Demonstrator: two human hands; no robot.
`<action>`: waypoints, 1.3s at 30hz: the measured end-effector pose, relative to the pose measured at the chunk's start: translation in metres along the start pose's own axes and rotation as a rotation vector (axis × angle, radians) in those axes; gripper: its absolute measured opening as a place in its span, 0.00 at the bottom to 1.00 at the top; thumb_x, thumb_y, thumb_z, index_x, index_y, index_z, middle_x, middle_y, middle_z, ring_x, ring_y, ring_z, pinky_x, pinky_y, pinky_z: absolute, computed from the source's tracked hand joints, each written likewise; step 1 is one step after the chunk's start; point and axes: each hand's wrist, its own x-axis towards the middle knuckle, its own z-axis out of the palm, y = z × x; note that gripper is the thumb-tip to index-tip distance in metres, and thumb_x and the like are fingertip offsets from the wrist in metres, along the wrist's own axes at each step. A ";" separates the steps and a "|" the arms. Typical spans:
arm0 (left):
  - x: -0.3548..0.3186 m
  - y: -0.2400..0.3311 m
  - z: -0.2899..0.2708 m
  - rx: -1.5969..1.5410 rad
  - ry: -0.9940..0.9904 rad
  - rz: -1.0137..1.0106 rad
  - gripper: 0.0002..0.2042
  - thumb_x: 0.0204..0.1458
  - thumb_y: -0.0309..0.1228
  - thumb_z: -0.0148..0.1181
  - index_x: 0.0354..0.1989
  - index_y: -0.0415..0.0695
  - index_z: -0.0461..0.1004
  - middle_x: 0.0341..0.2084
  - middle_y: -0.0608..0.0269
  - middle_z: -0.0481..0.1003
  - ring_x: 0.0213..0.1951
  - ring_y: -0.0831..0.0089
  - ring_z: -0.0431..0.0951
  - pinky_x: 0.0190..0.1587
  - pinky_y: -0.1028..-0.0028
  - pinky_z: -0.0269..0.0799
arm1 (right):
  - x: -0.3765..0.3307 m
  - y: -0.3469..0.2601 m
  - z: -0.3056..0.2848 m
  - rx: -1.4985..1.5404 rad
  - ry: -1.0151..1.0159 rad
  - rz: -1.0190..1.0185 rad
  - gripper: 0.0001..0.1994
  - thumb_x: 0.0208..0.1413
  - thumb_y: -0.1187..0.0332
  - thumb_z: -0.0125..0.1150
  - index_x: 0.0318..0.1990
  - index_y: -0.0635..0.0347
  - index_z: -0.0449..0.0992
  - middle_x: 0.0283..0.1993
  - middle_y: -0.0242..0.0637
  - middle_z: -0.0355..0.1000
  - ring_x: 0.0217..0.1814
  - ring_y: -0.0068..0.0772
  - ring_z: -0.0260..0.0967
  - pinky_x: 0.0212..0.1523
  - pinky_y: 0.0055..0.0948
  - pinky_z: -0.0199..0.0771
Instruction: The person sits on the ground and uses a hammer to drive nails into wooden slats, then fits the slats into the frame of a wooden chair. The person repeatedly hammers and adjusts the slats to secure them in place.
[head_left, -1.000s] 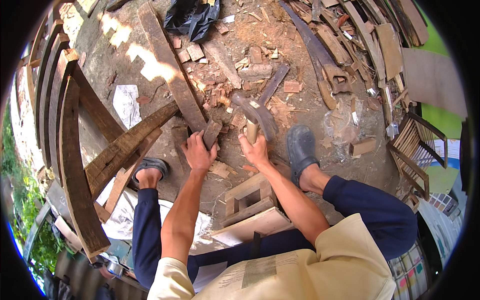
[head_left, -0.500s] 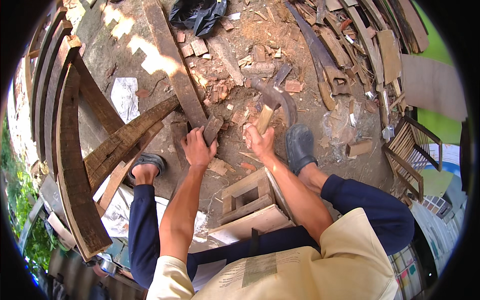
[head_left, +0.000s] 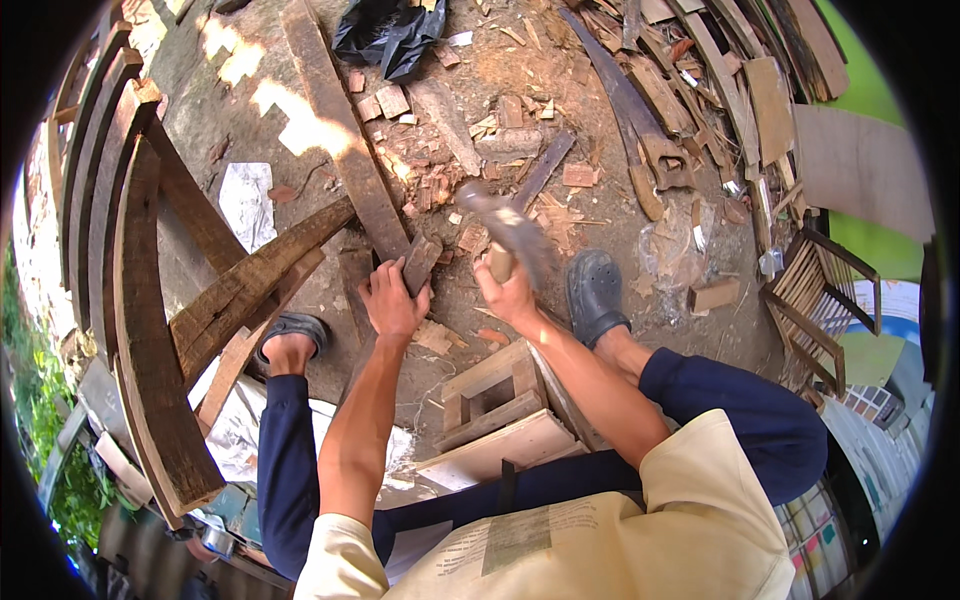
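My left hand (head_left: 394, 300) closes round a short dark wooden block (head_left: 421, 264), holding it beside the near end of a long brown plank (head_left: 345, 130). In my right hand (head_left: 508, 292) is a claw hammer (head_left: 508, 224), gripped by its wooden handle. Its metal head is smeared by motion and hangs above the ground, right of the block and apart from it. A small wooden frame (head_left: 490, 400) rests on the ground between my legs, nearer than both hands.
Curved beams (head_left: 150, 330) stack up on the left. A handsaw (head_left: 640, 130) lies at the far right, near scrap boards (head_left: 770, 110). Wood chips (head_left: 440, 185) and a black plastic bag (head_left: 388, 38) litter the ground ahead. A slatted wooden piece (head_left: 820, 300) stands right.
The hammer has swung left and its head has tilted, uncovering more of a dark strip of wood behind it. My right hand moved slightly left; the left hand still holds the block.
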 end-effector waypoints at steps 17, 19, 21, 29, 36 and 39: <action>-0.002 0.000 -0.002 0.026 0.027 0.017 0.29 0.46 0.46 0.69 0.55 0.47 0.69 0.49 0.61 0.71 0.53 0.60 0.72 0.59 0.52 0.60 | 0.003 0.032 0.019 -0.171 -0.212 0.343 0.14 0.54 0.62 0.61 0.36 0.67 0.77 0.20 0.41 0.72 0.16 0.35 0.70 0.20 0.39 0.71; -0.001 -0.001 0.000 0.027 0.050 0.006 0.29 0.47 0.48 0.69 0.55 0.47 0.70 0.49 0.61 0.71 0.53 0.59 0.72 0.58 0.52 0.60 | 0.002 0.008 0.017 -0.165 -0.266 0.447 0.15 0.53 0.63 0.60 0.39 0.68 0.78 0.20 0.41 0.73 0.16 0.36 0.71 0.20 0.38 0.71; -0.001 0.002 0.001 0.013 0.071 -0.002 0.29 0.48 0.50 0.68 0.55 0.47 0.70 0.49 0.61 0.72 0.52 0.59 0.72 0.57 0.53 0.61 | 0.001 0.000 0.012 -0.138 -0.260 0.487 0.16 0.55 0.65 0.58 0.43 0.70 0.78 0.19 0.41 0.73 0.15 0.34 0.71 0.18 0.37 0.72; -0.008 -0.014 -0.031 -0.276 0.064 -0.118 0.28 0.54 0.52 0.65 0.53 0.41 0.74 0.46 0.49 0.77 0.51 0.52 0.76 0.56 0.58 0.67 | -0.013 -0.060 -0.071 -0.560 -0.295 0.524 0.16 0.53 0.66 0.61 0.44 0.70 0.81 0.32 0.45 0.79 0.24 0.34 0.77 0.24 0.32 0.79; -0.027 -0.012 -0.114 -0.782 -0.148 -0.116 0.31 0.65 0.54 0.49 0.60 0.36 0.73 0.48 0.45 0.79 0.53 0.59 0.78 0.60 0.66 0.65 | -0.026 -0.129 -0.139 -1.308 -0.290 0.196 0.18 0.52 0.62 0.61 0.48 0.58 0.84 0.51 0.41 0.81 0.54 0.37 0.79 0.52 0.35 0.79; -0.036 -0.018 -0.129 -0.807 -0.275 -0.140 0.34 0.66 0.57 0.43 0.53 0.34 0.77 0.45 0.45 0.80 0.50 0.61 0.77 0.58 0.64 0.66 | -0.056 -0.175 -0.159 -1.534 -0.298 0.066 0.17 0.51 0.63 0.61 0.48 0.55 0.84 0.52 0.40 0.81 0.56 0.39 0.78 0.53 0.36 0.79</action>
